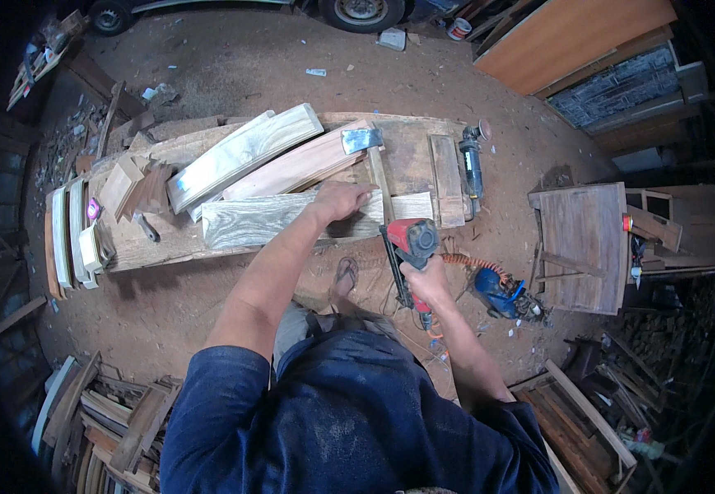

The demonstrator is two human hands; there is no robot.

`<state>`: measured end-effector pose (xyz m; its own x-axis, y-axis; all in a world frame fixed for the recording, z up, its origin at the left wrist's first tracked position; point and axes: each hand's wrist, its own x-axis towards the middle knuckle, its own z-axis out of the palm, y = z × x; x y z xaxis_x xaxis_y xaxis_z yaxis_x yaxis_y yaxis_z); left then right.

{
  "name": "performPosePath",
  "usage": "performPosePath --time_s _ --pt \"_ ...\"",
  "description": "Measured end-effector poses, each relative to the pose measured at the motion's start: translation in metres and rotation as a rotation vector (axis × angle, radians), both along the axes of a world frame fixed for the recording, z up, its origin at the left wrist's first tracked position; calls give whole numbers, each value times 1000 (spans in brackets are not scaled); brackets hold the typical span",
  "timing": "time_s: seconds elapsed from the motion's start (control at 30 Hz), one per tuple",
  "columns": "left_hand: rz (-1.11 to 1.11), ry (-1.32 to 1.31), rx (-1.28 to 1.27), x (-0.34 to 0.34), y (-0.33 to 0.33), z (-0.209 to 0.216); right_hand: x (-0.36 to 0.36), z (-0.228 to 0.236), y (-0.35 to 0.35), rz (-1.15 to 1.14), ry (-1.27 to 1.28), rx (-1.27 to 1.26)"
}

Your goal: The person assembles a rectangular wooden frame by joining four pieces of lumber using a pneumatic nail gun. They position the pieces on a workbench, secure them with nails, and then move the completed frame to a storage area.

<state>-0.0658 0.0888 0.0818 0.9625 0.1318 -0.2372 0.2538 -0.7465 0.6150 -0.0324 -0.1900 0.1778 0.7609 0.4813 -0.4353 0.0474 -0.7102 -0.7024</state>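
Note:
My right hand [427,278] is wrapped round the grip of a red and black nail gun [413,237], whose nose reaches the right end of a grey-grained wooden board [250,221]. On that board rests my left hand [342,200], its fingers drawn together near a wooden handle. Whatever they pinch is hidden or too small to name. The handle [379,179] runs up to a flat, shiny metal head [361,140], like a hatchet's. Behind lie stacks of pinkish boards [291,165] and pale grey boards [246,156].
The workbench [411,144] also bears an angle grinder [471,165], a brush [150,229] and wood offcuts [121,188]. An orange coiled hose [464,259] leads to a blue compressor [497,292] on the floor. A wooden cabinet [584,214] stands at right; scrap timber [118,428] lies lower left.

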Motion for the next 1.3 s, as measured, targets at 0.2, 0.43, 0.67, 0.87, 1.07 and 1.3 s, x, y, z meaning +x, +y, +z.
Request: performPosePath --time_s 0.2,0.43,0.67,0.87,1.07,1.3 --pt "-55 -14 17 -11 6 6 1 5 -12 -50 74 -73" --pt "-89 304 8 -80 71 4 -16 -3 -76 -219 118 -31" --pt "163 114 213 -131 3 32 -26 -9 -107 -382 254 14" --pt "179 -34 294 -117 -40 -46 -24 6 -93 -373 275 25" --pt "313 -255 452 -117 -12 -37 -26 13 -98 -380 270 36" --pt "371 257 389 -126 65 -56 -30 8 -117 -351 253 -48"
